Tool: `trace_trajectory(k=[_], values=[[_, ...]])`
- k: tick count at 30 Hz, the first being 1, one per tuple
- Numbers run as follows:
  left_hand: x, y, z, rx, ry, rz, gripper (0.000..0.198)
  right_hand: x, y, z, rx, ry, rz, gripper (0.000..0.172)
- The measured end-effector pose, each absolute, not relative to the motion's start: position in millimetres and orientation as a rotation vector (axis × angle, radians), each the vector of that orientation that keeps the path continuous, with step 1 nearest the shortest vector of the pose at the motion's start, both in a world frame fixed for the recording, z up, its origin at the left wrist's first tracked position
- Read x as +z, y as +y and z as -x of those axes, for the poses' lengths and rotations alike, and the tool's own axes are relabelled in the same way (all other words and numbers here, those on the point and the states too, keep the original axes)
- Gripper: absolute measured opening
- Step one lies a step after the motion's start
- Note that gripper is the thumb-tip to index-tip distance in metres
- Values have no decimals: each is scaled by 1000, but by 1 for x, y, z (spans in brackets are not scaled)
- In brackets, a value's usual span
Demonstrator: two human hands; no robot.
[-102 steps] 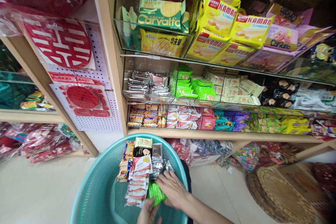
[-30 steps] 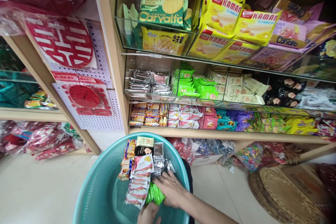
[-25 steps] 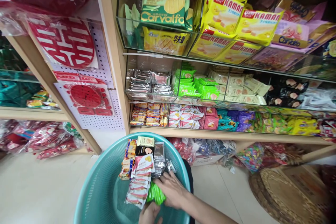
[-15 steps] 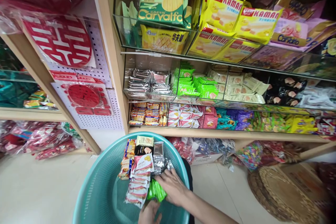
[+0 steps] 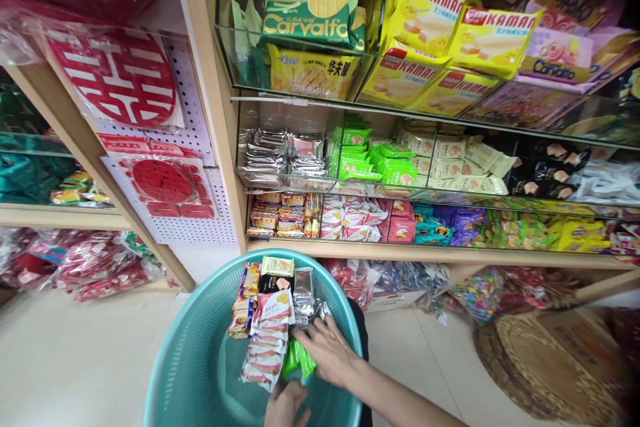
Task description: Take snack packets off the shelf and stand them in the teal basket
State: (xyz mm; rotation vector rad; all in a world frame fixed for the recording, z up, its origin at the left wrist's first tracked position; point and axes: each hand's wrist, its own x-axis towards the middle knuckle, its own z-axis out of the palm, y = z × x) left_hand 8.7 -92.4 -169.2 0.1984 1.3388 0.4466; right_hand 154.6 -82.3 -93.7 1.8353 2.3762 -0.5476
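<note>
A round teal plastic basket [image 5: 193, 347] holds small wrapped snacks. My right hand [image 5: 327, 350] reaches in from the right, its bent fingers on a bunch of green snack packets [image 5: 299, 357]. At the lower end of those packets is my left hand [image 5: 286, 405], cupped, thumb apart from the fingers; part of it is cut off by the frame. Left of the green bunch lies an overlapping row of pink-and-white packets [image 5: 265, 340]. Silver packets [image 5: 303, 297], a cream packet [image 5: 277, 267], a black packet [image 5: 277, 283] and orange packets [image 5: 244, 297] lie behind.
Ahead stands a shelf [image 5: 425, 252] with glass-fronted bins of snack packets and yellow wafer bags [image 5: 430, 7] on top. Red paper cutouts [image 5: 165, 180] hang on a pegboard at left. Bagged goods [image 5: 350, 283] lie underneath. A round woven mat [image 5: 545, 367] is at right.
My right hand's fingers have shifted slightly on the green packets, which have moved a little. The left hand stays at their lower end. The view has shifted slightly.
</note>
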Motion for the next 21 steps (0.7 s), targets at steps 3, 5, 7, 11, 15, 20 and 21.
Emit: trace_trajectory(k=[3,5,7,11,15,20,21], values=[[-162,-97,-7,434,1311,-268,46,-84,-83,-161,-532,2380,-1819,84],[-160,-101,-7,433,1318,-322,63,-79,-85,-163,-536,2375,-1806,86],[-160,-103,-10,432,1337,-371,72,-76,-86,-164,-539,2371,-1800,87],[-162,-103,-14,419,1357,-431,71,-69,-87,-167,-512,2383,-1810,88],[-164,-100,-16,419,1379,-477,68,-58,-84,-176,-469,2431,-1823,89],[-163,-96,-18,442,1396,-551,53,-44,-86,-187,-430,2451,-1887,82],[-162,-96,-18,442,1398,-559,52,-43,-87,-187,-430,2450,-1887,82]])
